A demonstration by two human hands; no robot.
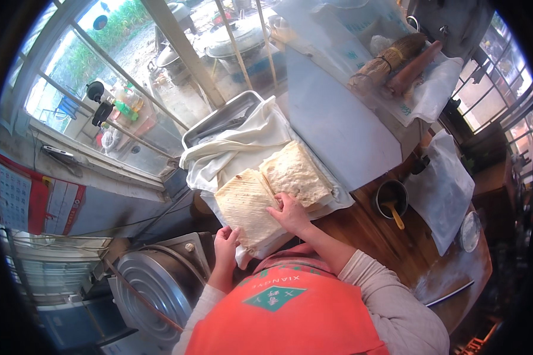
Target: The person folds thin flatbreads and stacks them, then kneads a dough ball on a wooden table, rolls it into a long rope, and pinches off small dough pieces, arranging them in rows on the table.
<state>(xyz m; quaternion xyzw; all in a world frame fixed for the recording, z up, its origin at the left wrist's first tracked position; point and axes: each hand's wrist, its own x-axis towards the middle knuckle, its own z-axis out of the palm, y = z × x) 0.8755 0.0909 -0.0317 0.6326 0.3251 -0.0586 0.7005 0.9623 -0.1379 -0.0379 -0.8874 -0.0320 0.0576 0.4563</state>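
Two stacks of flat, pale dough sheets lie side by side on a white cloth that lines a metal tray. Ridges run across the top of the left stack; the right stack looks rougher and bumpier. My left hand has its thumb and fingertips together at the left edge of the ridged stack. My right hand rests at that stack's right edge, thumb and forefinger on the dough near the gap between the stacks. Whether these fingers pinch a sheet is unclear.
Right of the tray are a white board, a metal pot with a yellow-handled utensil, and a plastic sheet on the wooden table. A straw brush lies beyond. A large round metal lid stands at lower left, below a barred window.
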